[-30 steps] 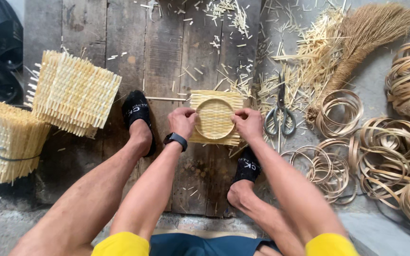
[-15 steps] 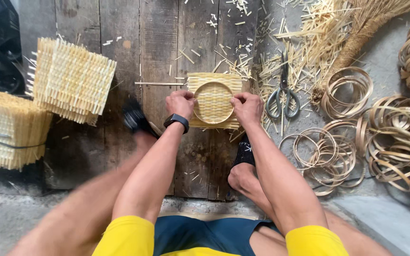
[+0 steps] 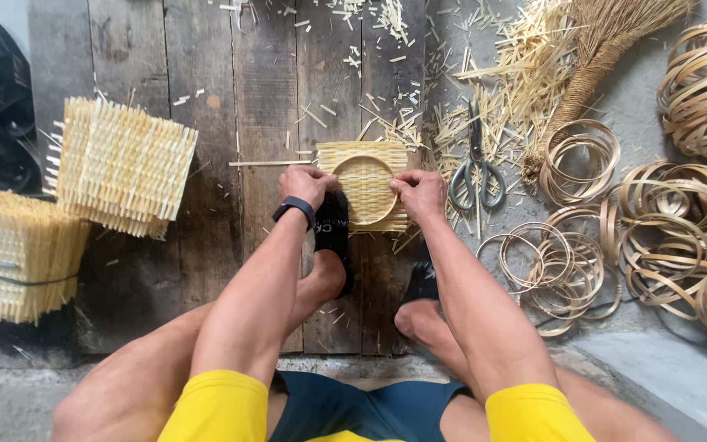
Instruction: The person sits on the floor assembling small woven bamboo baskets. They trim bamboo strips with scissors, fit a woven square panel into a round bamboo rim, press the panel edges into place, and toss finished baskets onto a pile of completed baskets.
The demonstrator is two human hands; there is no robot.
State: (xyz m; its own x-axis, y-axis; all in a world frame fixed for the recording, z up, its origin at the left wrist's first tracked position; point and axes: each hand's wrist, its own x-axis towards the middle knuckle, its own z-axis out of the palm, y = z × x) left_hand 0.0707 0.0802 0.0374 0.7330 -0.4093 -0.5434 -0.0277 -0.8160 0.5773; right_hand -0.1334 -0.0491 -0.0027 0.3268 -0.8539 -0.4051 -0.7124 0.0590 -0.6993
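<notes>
On the plank floor (image 3: pixel 206 270), reference point is the woven square mat (image 3: pixel 363 187) lying flat at centre, a bamboo ring (image 3: pixel 364 190) seated on top of it. Left of the mat: a leaning stack of mats (image 3: pixel 124 168) and a tied bundle (image 3: pixel 11 255). Right of it: loose hoop piles (image 3: pixel 664 237), straw broom (image 3: pixel 607 57), scissors (image 3: pixel 476 168), offcuts. Left hand (image 3: pixel 306 185) pinches mat's left edge, fingers curled tight on the rim; right hand (image 3: pixel 421 195) does the same on the right edge. Versus a second ago: feet have pulled back toward the person, hands moved from upper corners to mid-sides. My read: ring is being pressed home around the perimeter.
</notes>
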